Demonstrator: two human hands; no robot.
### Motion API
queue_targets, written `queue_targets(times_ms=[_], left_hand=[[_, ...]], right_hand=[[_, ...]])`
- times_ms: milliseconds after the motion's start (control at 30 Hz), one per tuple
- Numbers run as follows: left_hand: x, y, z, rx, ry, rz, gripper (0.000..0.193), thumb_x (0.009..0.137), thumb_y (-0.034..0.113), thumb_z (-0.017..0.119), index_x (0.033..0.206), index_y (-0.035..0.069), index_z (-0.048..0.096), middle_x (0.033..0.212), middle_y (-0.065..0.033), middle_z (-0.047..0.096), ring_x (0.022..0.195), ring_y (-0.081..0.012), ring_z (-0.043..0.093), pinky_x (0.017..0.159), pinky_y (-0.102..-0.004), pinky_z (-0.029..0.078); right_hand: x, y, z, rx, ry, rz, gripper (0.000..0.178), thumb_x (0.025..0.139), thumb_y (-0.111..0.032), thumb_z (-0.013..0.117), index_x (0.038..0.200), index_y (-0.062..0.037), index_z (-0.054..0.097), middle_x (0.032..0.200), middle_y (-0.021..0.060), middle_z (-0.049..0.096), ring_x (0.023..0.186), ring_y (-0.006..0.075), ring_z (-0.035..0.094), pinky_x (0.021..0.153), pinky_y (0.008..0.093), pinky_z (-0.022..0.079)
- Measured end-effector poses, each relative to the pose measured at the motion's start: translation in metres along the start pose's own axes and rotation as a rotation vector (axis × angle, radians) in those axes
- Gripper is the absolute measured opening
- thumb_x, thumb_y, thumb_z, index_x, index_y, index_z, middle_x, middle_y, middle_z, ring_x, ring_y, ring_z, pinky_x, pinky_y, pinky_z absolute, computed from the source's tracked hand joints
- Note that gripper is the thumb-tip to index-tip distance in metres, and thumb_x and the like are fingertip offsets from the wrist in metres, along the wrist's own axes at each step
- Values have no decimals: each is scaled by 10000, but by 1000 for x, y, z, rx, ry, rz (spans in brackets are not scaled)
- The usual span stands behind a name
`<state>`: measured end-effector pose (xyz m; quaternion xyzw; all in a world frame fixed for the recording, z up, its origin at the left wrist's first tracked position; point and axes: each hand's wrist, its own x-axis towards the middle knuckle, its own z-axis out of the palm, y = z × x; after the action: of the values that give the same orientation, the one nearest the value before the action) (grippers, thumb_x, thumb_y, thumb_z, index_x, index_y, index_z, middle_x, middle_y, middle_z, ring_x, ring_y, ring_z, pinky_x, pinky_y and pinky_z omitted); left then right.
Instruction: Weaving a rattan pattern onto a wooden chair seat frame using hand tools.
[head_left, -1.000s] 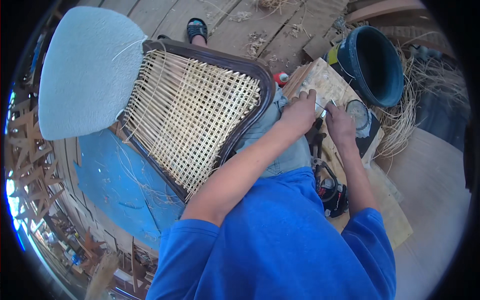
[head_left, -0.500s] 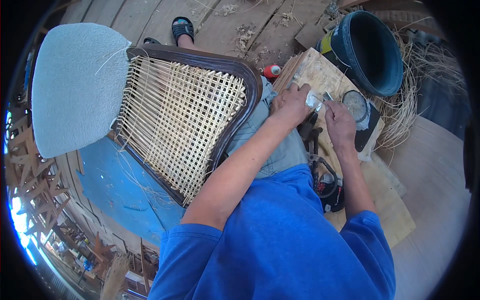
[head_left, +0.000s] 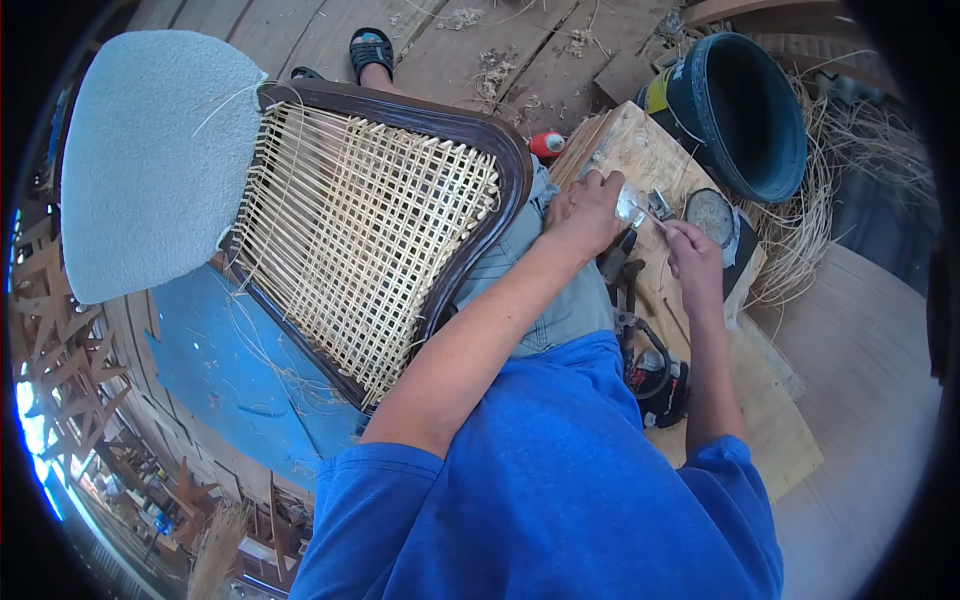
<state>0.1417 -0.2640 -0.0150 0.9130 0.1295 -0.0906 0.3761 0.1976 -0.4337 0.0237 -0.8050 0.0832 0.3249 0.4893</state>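
My left hand (head_left: pixel 590 212) is closed at the wooden block's top, with a small shiny silvery packet (head_left: pixel 629 206) sticking out beside its fingers. Just to the right, my right hand (head_left: pixel 697 260) pinches a thin stick (head_left: pixel 656 219) whose far end points at the packet. Whether the tip touches the packet is too small to tell. To my left rests a dark wooden chair frame (head_left: pixel 520 165) with a woven cane panel (head_left: pixel 370 240). Its weave is an open grid on the right and mostly single strands on the left.
On the wooden block (head_left: pixel 630 140) sits a round grey-topped container (head_left: pixel 710 217). Black-handled pliers (head_left: pixel 628 300) lie near my lap. Behind stand a dark bucket (head_left: pixel 750 115), loose cane strands (head_left: pixel 800 240) and a red bottle (head_left: pixel 546 144). A pale padded backrest (head_left: pixel 160 165) is at far left.
My right hand has drawn back slightly to the right and toward me, so the thin stick shows more between it and the packet. My left hand stays nearly in place.
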Motion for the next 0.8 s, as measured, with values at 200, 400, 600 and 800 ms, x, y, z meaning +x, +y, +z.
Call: queue_targets(times_ms=[200, 400, 600, 800], left_hand=[[0, 4, -2, -28, -18, -84, 484, 714, 149, 654, 1118, 23, 420, 1049, -178, 540, 930, -335, 585, 756, -435, 488], [-36, 15, -30, -214, -20, -11, 194, 761, 165, 551, 848, -2, 596, 835, -201, 602, 802, -350, 609, 700, -428, 488], [-96, 30, -104, -864, 493, 202, 190, 859, 162, 484, 938, 30, 594, 852, -117, 565, 821, -236, 560, 733, -328, 461], [-196, -28, -152, -1316, 903, -245, 192, 912, 150, 465, 936, 10, 594, 939, -50, 586, 825, -150, 553, 806, -310, 433]], right_hand=[[-16, -3, -20, 588, -127, 152, 180, 859, -189, 579, 975, -52, 565, 638, -45, 438, 516, 72, 413, 477, 241, 353], [-25, 3, 1, 821, -265, 120, 228, 858, -228, 589, 1023, -74, 554, 700, -58, 464, 572, 71, 422, 588, 241, 381], [-63, -61, 81, 890, -575, -26, 367, 905, -264, 506, 1187, -28, 501, 1133, 96, 543, 1061, 208, 532, 923, 322, 423], [-96, -105, 211, 118, -929, -177, 213, 856, -134, 576, 998, 19, 622, 899, 46, 627, 787, 106, 572, 669, 221, 450]])
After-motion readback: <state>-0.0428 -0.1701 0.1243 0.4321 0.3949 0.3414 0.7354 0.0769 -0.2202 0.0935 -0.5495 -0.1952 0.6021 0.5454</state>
